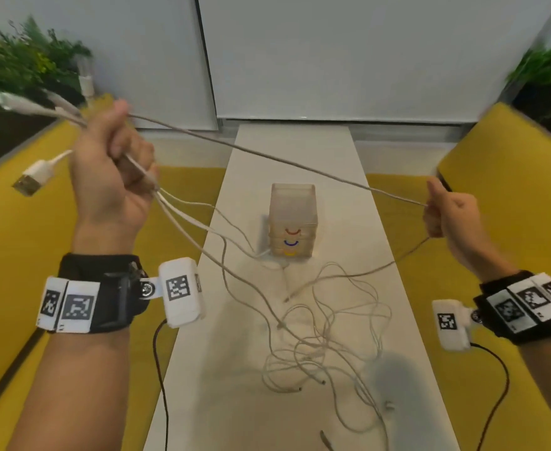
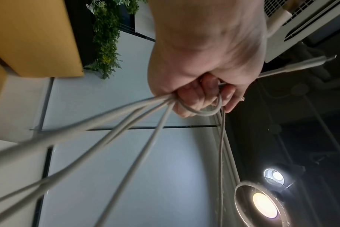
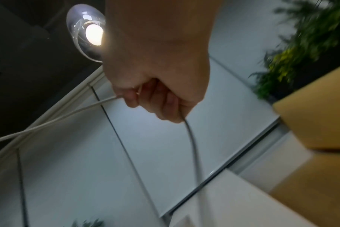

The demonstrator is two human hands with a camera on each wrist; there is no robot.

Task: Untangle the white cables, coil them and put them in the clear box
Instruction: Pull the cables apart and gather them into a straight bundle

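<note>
My left hand (image 1: 118, 170) is raised at the left and grips a bunch of white cables (image 2: 126, 122); their plugs, one a USB plug (image 1: 32, 179), stick out past the fist. One thin cable (image 1: 267, 157) runs taut from that fist across to my right hand (image 1: 443, 209), which pinches it in a closed fist (image 3: 155, 98); the cable's tail (image 3: 192, 145) hangs down from it. The other strands drop to a loose tangle (image 1: 326, 346) on the white table (image 1: 397, 418). The clear box (image 1: 293, 219) stands upright mid-table, beyond the tangle.
Yellow benches (image 1: 17, 229) flank the narrow table on both sides. Green plants (image 1: 20, 63) stand behind each bench back. A white wall panel (image 1: 365, 53) closes the far end. Black wrist-camera leads (image 1: 160, 369) hang beside the table edges.
</note>
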